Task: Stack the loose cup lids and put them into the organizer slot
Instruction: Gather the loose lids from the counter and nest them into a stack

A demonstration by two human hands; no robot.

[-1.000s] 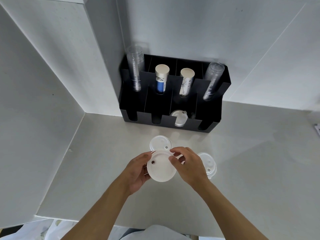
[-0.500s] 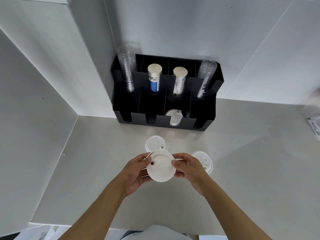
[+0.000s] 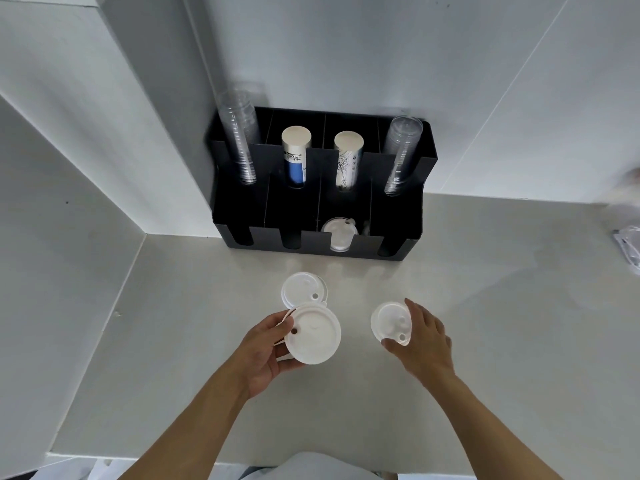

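The left hand gripped a stack of white lids, thumb on the top lid's left edge beside its small dark hole, fingers hidden underneath. How many lids were in that stack could not be told; only thin edges showed at its left side. The top lid faced up toward the camera, tilted a little, and was held above the counter.

Just beyond it a second pile of lids lay flat on the counter, its near edge covered by the held stack, its hole at the near right.

The right hand was closing on a third lid to the right, thumb at its near edge and forefinger curled over its right rim; whether it already pinched the lid or only touched it was unclear. That lid looked slightly tipped, its holes toward the near right.

The black organizer stood at the far wall. One lid stood on edge in its third front slot from the left, its lower part masked by the front wall. Behind rose two stacks of clear cups and two of paper cups, their bases hidden in the compartments. At the right frame edge something pale was blurred and cut off.
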